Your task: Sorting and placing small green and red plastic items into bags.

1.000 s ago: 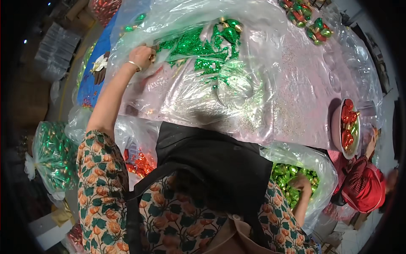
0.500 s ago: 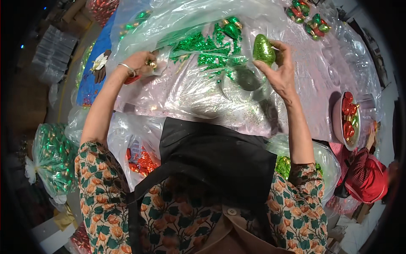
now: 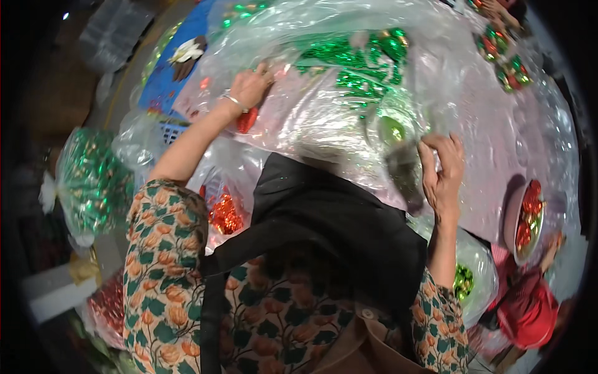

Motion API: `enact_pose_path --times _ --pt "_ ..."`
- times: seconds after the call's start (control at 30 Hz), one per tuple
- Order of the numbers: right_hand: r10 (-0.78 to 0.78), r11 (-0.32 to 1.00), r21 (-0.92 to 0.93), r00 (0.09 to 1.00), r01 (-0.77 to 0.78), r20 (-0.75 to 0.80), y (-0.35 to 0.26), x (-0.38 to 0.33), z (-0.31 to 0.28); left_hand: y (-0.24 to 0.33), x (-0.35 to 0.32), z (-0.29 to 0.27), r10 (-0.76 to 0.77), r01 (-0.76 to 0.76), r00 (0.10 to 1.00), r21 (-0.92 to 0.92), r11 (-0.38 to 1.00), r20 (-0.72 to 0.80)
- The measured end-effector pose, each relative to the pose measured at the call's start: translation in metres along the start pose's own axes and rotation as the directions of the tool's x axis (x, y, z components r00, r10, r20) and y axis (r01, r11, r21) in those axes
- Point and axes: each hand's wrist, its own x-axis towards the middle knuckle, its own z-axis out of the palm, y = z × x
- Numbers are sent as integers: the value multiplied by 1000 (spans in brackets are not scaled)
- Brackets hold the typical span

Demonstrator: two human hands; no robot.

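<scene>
My left hand [image 3: 252, 87] is at the upper left of the pink-white sheeted table, fingers curled down by the clear plastic; what they hold, if anything, is hidden. A shiny red ornament [image 3: 247, 120] lies just below its wrist. My right hand [image 3: 443, 171] hovers near the table's front right, thumb and fingers bent, with a gap between them and nothing visible there. To its upper left stands a clear plastic bowl [image 3: 372, 128] with a light-green glittery ornament [image 3: 392, 129] in it. Shiny green ornaments [image 3: 393, 43] and loose green glitter [image 3: 349, 53] lie farther off.
A pink bowl [image 3: 512, 215] of red and green ornaments stands at the right edge, beside a person in red [image 3: 529, 308]. Ornament clusters [image 3: 514, 73] lie at the far right. A bag of green ornaments [image 3: 93, 187] stands at left; a bag of red glitter pieces [image 3: 225, 215] is before me.
The light-green ornament has left my right hand and sits in the clear bowl. That hand has drawn back toward me. The view has turned, so everything sits differently.
</scene>
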Motion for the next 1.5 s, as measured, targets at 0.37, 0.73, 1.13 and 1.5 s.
enact_pose_path --times 0.37,0.73,1.13,1.5 --pt "-238 966 -84 969 243 73 -63 36 16 -3 -6 -3 -157 135 986 -291 947 -55" --pt "-384 898 280 915 340 120 -91 129 204 30 -48 -27 -505 -196 858 -968 -154 -94" --pt "74 981 -186 989 -49 128 -23 58 12 58 -70 4 -304 88 920 -627 774 -246" --pt "-72 997 -15 997 72 15 -3 -15 -4 197 54 -160 420 -399 906 -446 801 -56"
